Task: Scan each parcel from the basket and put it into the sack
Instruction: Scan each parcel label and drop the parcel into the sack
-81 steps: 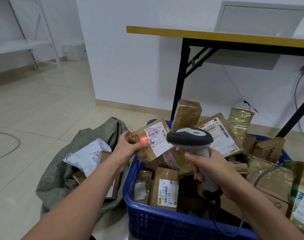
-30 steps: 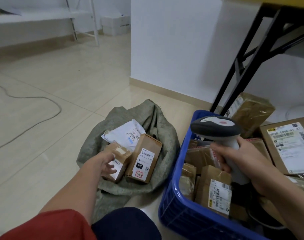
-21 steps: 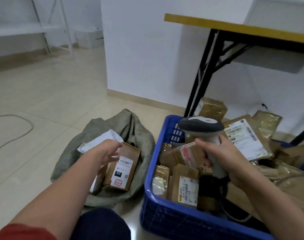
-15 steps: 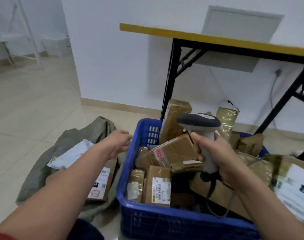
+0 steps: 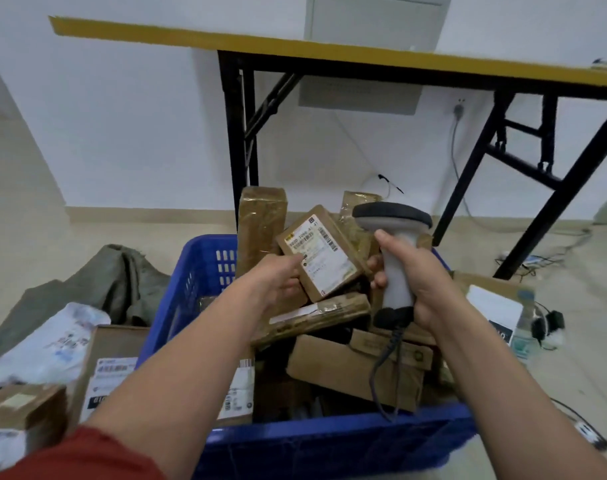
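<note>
You are picking up the next parcel to scan. Your left hand [image 5: 278, 285] pinches the lower corner of the labelled parcel [image 5: 321, 252], thumb on its face, and the parcel sits atop the heap in the blue basket [image 5: 198, 271]. Your right hand [image 5: 416, 278] has its fingers wrapped round the handle of the scanner [image 5: 394, 216], just beside the parcel. Next, I judge, you need to turn the barcode toward the scanner's head. The basket holds many brown parcels. The sack [image 5: 115, 278], on the floor to your left, holds a white mailer [image 5: 53, 341] and a labelled box [image 5: 111, 368].
</note>
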